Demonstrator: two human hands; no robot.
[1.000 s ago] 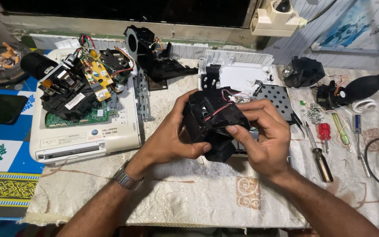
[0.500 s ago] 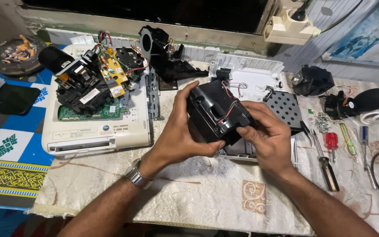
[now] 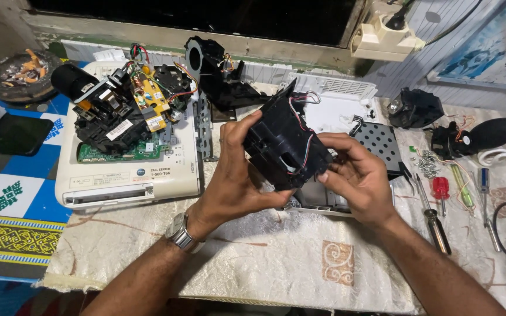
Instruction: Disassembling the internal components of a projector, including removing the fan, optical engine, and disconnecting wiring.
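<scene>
Tilting since before, black fan module (image 3: 285,143) between left hand (image 3: 238,175) and right hand (image 3: 355,175).

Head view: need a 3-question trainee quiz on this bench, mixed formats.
1. True or false: both hands grip the black fan housing above the table.
2. Which hand wears the wristwatch? A) left hand B) right hand
3. Fill in: the red-handled screwdriver lies to the ____ of the right hand.

Key:
1. True.
2. A.
3. Right, among the other tools; the opened white projector sits on the left.
</scene>
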